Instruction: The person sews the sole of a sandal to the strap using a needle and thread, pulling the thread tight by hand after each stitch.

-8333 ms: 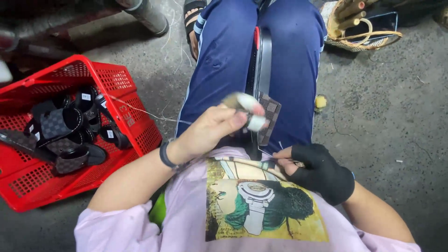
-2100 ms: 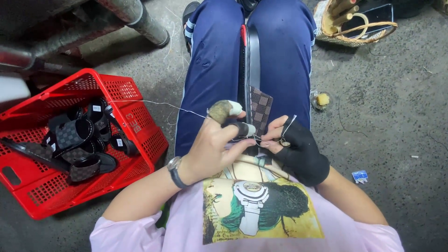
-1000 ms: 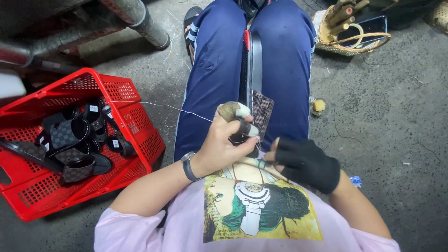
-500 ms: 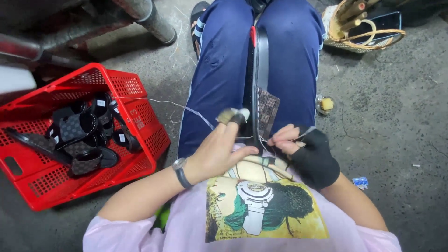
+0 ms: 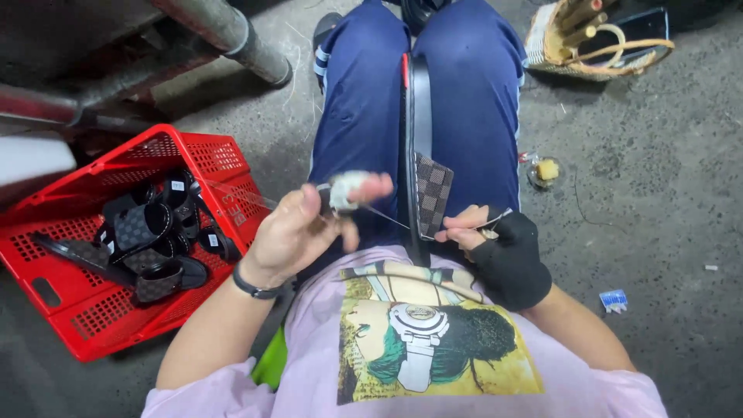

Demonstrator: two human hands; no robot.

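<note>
A black sandal sole stands on edge between my knees, with a checkered strap hanging on its right side. My left hand is raised to the left of the sole. Its taped fingertips pinch a thin thread that runs right toward the strap. My right hand wears a black fingerless glove. It sits just right of the strap and grips a thin metal needle between thumb and fingers.
A red plastic basket on my left holds several black and checkered sandals. A woven basket with wooden tools sits at the far right. A small dish with a yellow lump lies on the concrete. Metal pipes cross the far left.
My left hand has pulled away from the sole to the left and drawn the thread out. My right hand stays beside the strap with the needle.
</note>
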